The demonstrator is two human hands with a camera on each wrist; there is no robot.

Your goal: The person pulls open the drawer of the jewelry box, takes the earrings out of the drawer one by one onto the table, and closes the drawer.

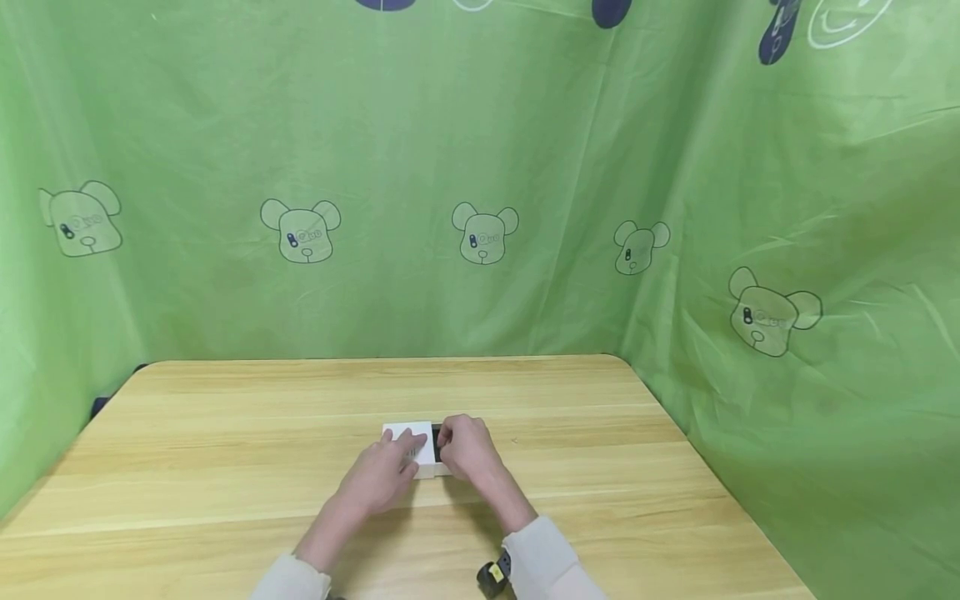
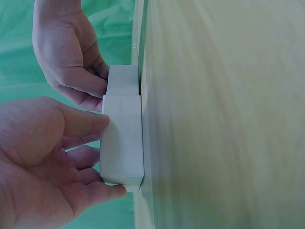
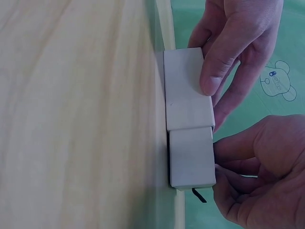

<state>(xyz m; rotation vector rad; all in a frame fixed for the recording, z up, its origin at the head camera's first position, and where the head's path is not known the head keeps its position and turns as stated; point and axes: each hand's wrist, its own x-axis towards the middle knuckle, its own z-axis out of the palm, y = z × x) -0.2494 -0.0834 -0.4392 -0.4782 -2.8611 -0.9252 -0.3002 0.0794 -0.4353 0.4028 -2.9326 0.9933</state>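
A small white box with a slide-out tray lies on the table. My left hand (image 1: 375,475) grips its outer sleeve (image 2: 123,143), thumb on the near side and fingers spread over the top. From the sleeve's right end the inner tray (image 3: 192,158) sticks partly out, dark inside. A short black ribbon (image 3: 199,195) hangs at the tray's outer end. Over the tray's exposed part, my right hand (image 1: 467,450) has curled fingers reaching down into the dark opening. Its fingertips are hidden there, and I cannot tell whether they pinch anything.
The pale wood-grain table (image 1: 225,433) spreads around the box on all sides. Green curtains (image 1: 390,308) with bear-head prints hang behind it and along both sides. A black device (image 1: 491,579) sits at the right wrist, by the light sleeve cuff.
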